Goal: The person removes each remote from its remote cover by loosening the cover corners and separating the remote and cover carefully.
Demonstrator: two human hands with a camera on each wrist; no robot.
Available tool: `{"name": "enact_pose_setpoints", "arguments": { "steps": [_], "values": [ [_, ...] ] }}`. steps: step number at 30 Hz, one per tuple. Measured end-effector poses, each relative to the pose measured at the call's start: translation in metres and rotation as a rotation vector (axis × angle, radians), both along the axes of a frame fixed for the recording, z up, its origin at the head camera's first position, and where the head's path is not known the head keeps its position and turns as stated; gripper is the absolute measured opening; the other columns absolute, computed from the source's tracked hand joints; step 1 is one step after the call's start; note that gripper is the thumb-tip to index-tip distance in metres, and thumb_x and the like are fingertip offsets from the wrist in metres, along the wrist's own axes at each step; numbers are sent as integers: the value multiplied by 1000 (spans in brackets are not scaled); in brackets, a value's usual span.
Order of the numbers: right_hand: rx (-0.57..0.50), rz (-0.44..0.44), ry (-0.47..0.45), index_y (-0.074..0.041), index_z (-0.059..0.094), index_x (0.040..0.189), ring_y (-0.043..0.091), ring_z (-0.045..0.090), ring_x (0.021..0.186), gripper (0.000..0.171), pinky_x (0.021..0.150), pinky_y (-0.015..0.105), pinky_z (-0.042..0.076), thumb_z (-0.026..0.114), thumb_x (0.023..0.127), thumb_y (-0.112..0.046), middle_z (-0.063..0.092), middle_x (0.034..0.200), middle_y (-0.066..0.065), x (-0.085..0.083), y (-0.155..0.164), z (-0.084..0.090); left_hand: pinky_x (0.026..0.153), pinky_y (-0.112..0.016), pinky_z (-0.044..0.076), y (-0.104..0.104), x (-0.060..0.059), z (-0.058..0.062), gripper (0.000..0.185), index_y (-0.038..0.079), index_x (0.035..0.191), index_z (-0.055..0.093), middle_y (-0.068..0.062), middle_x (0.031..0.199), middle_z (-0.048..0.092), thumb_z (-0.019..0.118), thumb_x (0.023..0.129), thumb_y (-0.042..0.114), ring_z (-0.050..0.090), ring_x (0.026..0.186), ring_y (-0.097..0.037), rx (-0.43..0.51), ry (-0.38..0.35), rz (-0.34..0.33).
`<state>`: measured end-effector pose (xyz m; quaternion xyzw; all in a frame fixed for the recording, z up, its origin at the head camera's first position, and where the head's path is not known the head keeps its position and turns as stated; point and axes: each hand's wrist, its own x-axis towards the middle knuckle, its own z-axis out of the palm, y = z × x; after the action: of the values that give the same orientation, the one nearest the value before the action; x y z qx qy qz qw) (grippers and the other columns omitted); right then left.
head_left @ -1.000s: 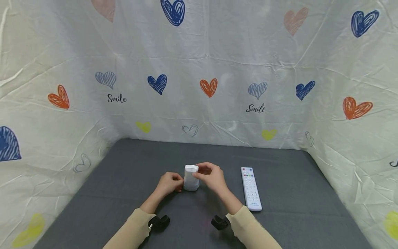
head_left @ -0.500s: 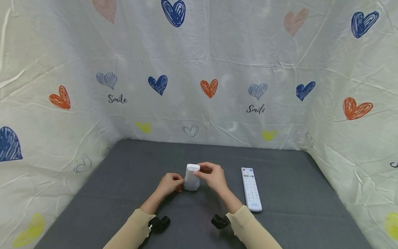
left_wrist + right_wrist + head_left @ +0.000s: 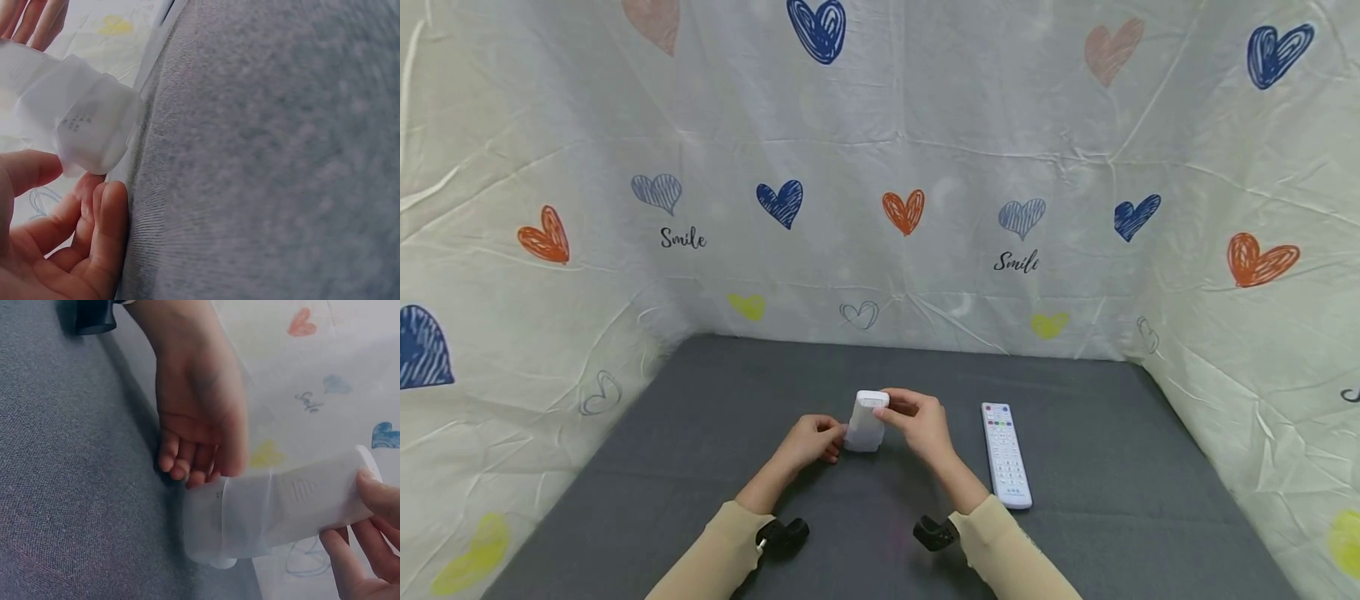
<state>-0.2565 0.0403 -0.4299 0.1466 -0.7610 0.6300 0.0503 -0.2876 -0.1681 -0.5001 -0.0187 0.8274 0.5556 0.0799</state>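
A white remote control stands nearly upright, leaning to the right, between the two hands. Ridged marks on the back of this remote show in the right wrist view. A translucent protective sleeve wraps its lower part; small print shows through the sleeve in the left wrist view. My right hand holds the upper end between thumb and fingers. Thumb and index finger of my left hand pinch the sleeve's edge near the bottom, the other fingers curled below.
A second white remote lies face up on the dark grey table cloth, right of the right hand. White fabric with printed hearts walls the table at the back and sides. Each wrist wears a black device.
The right hand has raised the remote slightly and shifted it right, so it leans more. The left hand stays almost in place at the sleeve. The other remote has not moved.
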Motion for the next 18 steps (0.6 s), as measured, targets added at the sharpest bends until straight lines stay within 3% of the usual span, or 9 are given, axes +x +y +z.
{"name": "enact_pose_setpoints", "arguments": {
  "steps": [9,18],
  "values": [
    [-76,58,-43,-7,68,114,22,65,104,33,86,34,54,73,83,-17,68,114,13,-16,8,-22,54,-28,51,-4,0,6,22,1,92,69,-6,77,60,60,92,21,52,61,-15,-19,3,-62],
    [-150,80,-68,-4,66,117,22,63,107,33,88,33,53,70,85,-12,65,118,15,-19,13,-26,56,-28,52,0,0,12,14,-4,88,67,-4,71,58,62,87,9,55,60,-14,50,56,-42]
  ]
}}
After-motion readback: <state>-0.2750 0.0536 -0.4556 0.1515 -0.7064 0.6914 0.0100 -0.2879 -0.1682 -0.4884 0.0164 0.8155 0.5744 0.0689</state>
